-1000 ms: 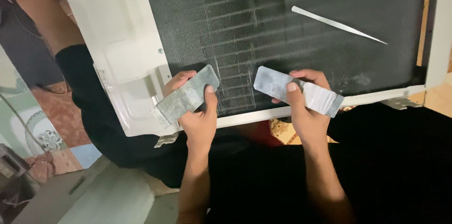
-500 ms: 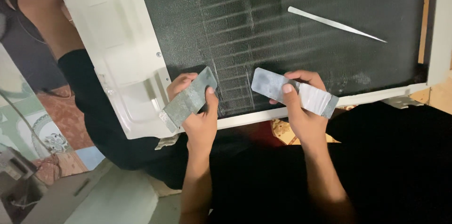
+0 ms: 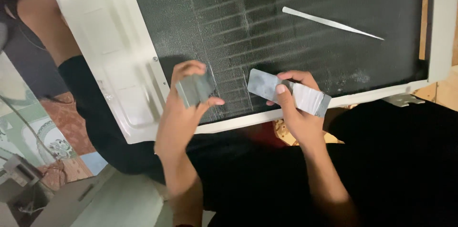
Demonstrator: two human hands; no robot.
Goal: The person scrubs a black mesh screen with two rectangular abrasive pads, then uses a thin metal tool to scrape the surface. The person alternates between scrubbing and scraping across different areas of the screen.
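Now both hands (image 3: 183, 112) grip grey metal plates (image 3: 265, 86).

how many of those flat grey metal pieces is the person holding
2. One grey metal piece is in the left hand, over the dark finned panel. The other, longer piece is in the right hand, near the panel's lower white edge.

1. A dark finned panel (image 3: 296, 12) set in a white frame (image 3: 95, 41) fills the upper part of the view; a slim, pointed silver strip (image 3: 329, 23) lies on the fins toward the right.
2. Black fabric (image 3: 396, 160) spreads below the frame's lower edge.
3. At lower left, patterned floor tiles (image 3: 47, 136) in red, green and white; a thin cable crosses them beside a small grey device (image 3: 16, 172).
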